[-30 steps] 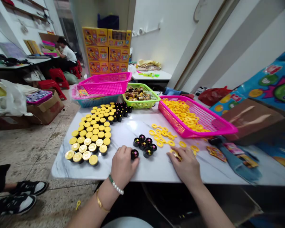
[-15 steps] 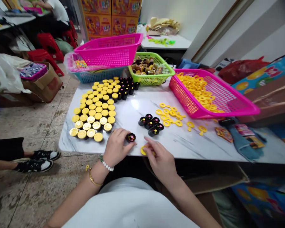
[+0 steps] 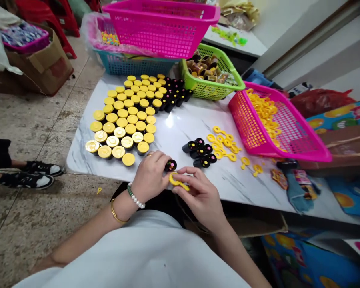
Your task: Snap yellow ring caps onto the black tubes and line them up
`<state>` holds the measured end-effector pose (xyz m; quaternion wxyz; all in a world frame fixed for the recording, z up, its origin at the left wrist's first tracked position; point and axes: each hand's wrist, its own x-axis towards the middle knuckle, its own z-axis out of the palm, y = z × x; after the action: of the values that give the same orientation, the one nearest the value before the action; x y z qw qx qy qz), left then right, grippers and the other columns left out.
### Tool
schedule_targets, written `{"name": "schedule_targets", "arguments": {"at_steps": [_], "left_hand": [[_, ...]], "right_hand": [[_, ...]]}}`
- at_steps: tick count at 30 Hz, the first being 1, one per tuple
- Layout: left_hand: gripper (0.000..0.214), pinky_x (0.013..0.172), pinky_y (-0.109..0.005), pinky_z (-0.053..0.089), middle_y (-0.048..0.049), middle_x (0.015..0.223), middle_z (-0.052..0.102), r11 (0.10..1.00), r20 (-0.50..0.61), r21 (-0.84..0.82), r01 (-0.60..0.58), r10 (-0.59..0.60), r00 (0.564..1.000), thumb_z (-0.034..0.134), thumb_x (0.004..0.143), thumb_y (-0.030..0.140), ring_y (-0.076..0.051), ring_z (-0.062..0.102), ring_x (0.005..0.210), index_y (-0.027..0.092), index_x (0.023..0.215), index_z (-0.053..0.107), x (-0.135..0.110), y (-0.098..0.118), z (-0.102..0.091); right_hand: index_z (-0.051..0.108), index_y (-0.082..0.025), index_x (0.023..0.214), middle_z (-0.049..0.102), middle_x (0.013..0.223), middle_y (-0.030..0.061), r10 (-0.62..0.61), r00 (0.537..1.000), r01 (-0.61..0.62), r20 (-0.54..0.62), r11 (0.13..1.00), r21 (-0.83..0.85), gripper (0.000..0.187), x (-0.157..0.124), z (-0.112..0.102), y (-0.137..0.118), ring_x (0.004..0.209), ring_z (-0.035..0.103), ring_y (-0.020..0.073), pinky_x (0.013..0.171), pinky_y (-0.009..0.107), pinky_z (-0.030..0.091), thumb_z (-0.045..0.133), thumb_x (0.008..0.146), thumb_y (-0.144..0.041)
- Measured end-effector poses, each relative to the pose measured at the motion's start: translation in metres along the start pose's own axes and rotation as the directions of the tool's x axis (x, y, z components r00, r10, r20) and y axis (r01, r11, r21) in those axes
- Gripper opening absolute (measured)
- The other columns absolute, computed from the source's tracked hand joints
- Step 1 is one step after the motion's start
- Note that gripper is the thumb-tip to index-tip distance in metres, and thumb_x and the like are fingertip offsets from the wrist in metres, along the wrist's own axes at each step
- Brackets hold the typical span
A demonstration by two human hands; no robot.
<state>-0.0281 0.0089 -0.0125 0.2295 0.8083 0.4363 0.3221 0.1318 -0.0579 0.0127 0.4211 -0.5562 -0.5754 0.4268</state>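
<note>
My left hand point(image 3: 150, 176) is closed around a small black cup point(image 3: 170, 165) with coloured bits inside, its mouth tilted towards me. Between the fingers and thumb of my right hand point(image 3: 201, 196) is a yellow ring with a short handle point(image 3: 175, 181), close against my left thumb and just below the cup. Several more black cups point(image 3: 199, 150) stand grouped beyond my right hand. Loose yellow ring pieces point(image 3: 225, 143) lie to their right. To the left stand rows of black cups with yellow caps point(image 3: 132, 119), and uncapped black cups point(image 3: 175, 94) adjoin them at the back.
A pink basket point(image 3: 303, 154) of yellow ring pieces sits at the right. Behind are a green basket point(image 3: 213, 90) of brown-and-black cups and a large pink basket point(image 3: 159, 36) above a blue one point(image 3: 132, 67). Small packets point(image 3: 279, 179) lie on the white table point(image 3: 243, 188) at right.
My right hand has raised the yellow ring from the table edge and brought it to my left hand. The black cup has turned in my left hand. The view has tilted down.
</note>
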Motion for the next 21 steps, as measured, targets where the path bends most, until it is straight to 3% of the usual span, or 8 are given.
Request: {"name": "schedule_targets", "arguments": {"at_steps": [4, 6, 11, 15, 21], "left_hand": [[0.016, 0.082, -0.036, 0.049, -0.0073, 0.094, 0.063, 0.999, 0.019, -0.029, 0.014, -0.013, 1.0, 0.068, 0.081, 0.02, -0.023, 0.056, 0.09, 0.015, 0.096, 0.067, 0.0, -0.001, 0.0], [0.014, 0.081, -0.036, 0.049, -0.0067, 0.092, 0.063, 0.999, 0.028, -0.036, 0.019, -0.018, 0.999, 0.069, 0.081, 0.021, -0.022, 0.056, 0.088, 0.015, 0.094, 0.068, 0.0, -0.001, -0.001], [0.012, 0.08, -0.035, 0.049, -0.0067, 0.088, 0.061, 1.0, 0.059, 0.003, 0.024, -0.024, 0.998, 0.07, 0.082, 0.025, -0.022, 0.055, 0.086, 0.014, 0.088, 0.069, -0.001, -0.001, -0.002], [0.01, 0.08, -0.035, 0.048, -0.0055, 0.087, 0.061, 0.999, 0.055, -0.036, 0.019, -0.017, 0.998, 0.069, 0.082, 0.023, -0.022, 0.054, 0.087, 0.016, 0.088, 0.07, -0.001, -0.002, -0.002], [0.009, 0.08, -0.035, 0.047, -0.0056, 0.087, 0.06, 0.999, 0.064, -0.032, 0.028, -0.026, 0.998, 0.069, 0.081, 0.024, -0.021, 0.053, 0.086, 0.016, 0.086, 0.07, -0.001, -0.002, -0.002]], "right_hand": [[0.074, -0.023, 0.101, 0.061, 0.08, 0.0002, 0.053, 0.995, -0.049, -0.08, 0.997, 0.054, 0.017, 0.004, 0.003, 0.001, 0.05, 0.059, 0.0071, 0.047, 0.022, 0.054, 0.061, 0.092, -0.029], [0.075, -0.022, 0.1, 0.058, 0.074, -0.0014, 0.082, 0.988, -0.077, -0.131, 0.996, 0.04, 0.018, 0.011, 0.006, 0.0, 0.046, 0.054, 0.0061, 0.041, 0.02, 0.048, 0.063, 0.09, -0.031], [0.074, -0.02, 0.102, 0.054, 0.057, -0.0047, 0.201, 0.972, -0.193, -0.118, 0.978, 0.077, 0.026, 0.027, 0.013, -0.003, 0.038, 0.044, 0.0054, 0.034, 0.019, 0.036, 0.071, 0.083, -0.037], [0.07, -0.017, 0.094, 0.055, 0.046, -0.0057, 0.294, 0.944, -0.263, -0.151, 0.945, 0.196, 0.026, 0.033, 0.015, 0.0, 0.036, 0.046, 0.0071, 0.035, 0.018, 0.038, 0.075, 0.079, -0.038], [0.07, -0.016, 0.09, 0.066, 0.059, -0.0013, 0.333, 0.925, -0.264, -0.181, 0.91, 0.321, 0.026, 0.034, 0.017, 0.009, 0.044, 0.057, 0.0082, 0.044, 0.019, 0.05, 0.079, 0.075, -0.034]]}}
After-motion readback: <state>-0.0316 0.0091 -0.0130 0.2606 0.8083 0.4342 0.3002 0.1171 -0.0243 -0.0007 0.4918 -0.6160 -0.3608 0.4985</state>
